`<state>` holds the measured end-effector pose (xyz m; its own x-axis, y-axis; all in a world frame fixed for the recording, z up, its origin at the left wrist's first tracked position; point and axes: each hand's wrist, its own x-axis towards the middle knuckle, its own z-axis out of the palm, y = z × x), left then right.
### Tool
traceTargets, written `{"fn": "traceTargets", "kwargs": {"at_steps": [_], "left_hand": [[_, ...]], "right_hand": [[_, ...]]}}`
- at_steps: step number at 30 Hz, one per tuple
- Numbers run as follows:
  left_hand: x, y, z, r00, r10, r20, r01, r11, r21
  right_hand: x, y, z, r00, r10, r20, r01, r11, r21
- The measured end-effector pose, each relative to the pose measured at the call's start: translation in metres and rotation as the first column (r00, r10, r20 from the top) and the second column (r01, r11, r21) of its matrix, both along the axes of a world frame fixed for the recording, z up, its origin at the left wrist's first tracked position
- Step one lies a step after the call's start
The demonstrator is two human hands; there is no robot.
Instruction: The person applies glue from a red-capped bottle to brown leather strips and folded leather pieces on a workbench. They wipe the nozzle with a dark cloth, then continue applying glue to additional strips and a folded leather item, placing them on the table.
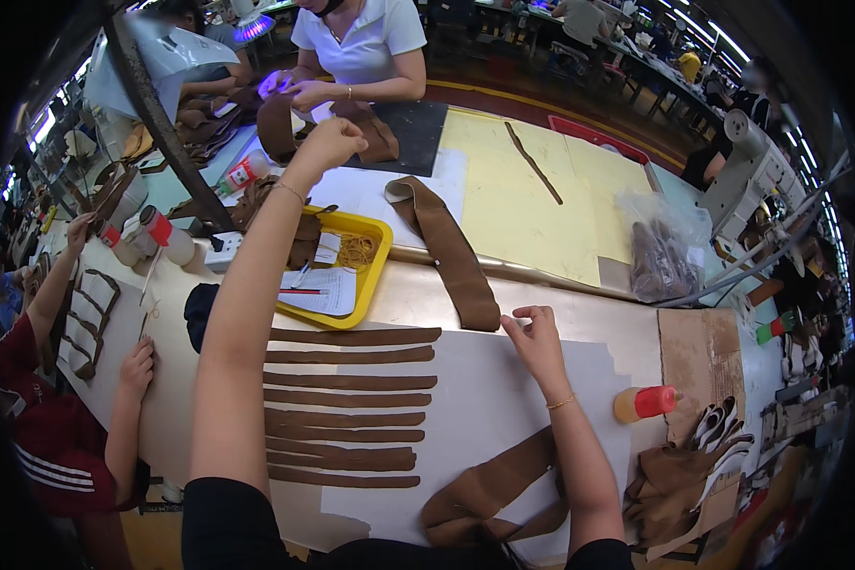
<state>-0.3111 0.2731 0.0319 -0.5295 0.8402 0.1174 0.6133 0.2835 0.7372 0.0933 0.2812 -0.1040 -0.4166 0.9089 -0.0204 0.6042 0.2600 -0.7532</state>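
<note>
My left hand [331, 144] is raised at the far side of the table, fingers curled closed. Whatever it may hold is too small or hidden to make out. A wide brown strip [451, 252], like leather or fabric, lies beyond the middle, its far end curled over to a pale underside. At its near right corner, my right hand [536, 344] pinches the edge with thumb and forefinger. Several narrow brown strips [351, 380] lie in rows between my forearms. Another wide brown band [499, 484] is looped near my right forearm.
A yellow tray [382, 256] holds rubber bands, paper and pens. To the right stand a red-capped bottle [644, 404], a brown bundle [679, 480] and a plastic bag [668, 252]. Co-workers' hands [299, 90] are across the table; another person [66, 418] works at left.
</note>
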Motion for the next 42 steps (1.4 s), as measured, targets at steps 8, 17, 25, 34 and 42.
{"fn": "traceTargets", "kwargs": {"at_steps": [8, 17, 25, 34, 42], "left_hand": [[0.022, 0.041, -0.092, 0.864, 0.078, 0.498, -0.044, 0.996, -0.079], [0.015, 0.096, -0.161, 0.532, 0.196, 0.824, -0.359, 0.933, 0.010], [0.016, 0.096, -0.154, 0.267, -0.128, 0.955, -0.415, 0.879, 0.234], [0.032, 0.066, -0.072, 0.168, -0.537, 0.827, -0.326, 0.761, 0.560], [0.031, 0.057, -0.071, 0.397, -0.455, 0.797, -0.377, 0.711, 0.594]], "right_hand": [[-0.038, 0.016, -0.021, 0.973, -0.115, 0.198, 0.096, 0.990, 0.102], [-0.046, 0.020, -0.026, 0.976, -0.070, 0.208, 0.065, 0.997, 0.031], [-0.041, 0.030, -0.002, 0.846, -0.043, -0.531, -0.139, 0.945, -0.297], [-0.022, 0.015, 0.030, 0.757, 0.014, -0.653, -0.339, 0.863, -0.374], [-0.018, -0.008, 0.016, 0.794, 0.059, -0.605, -0.398, 0.803, -0.445]]}}
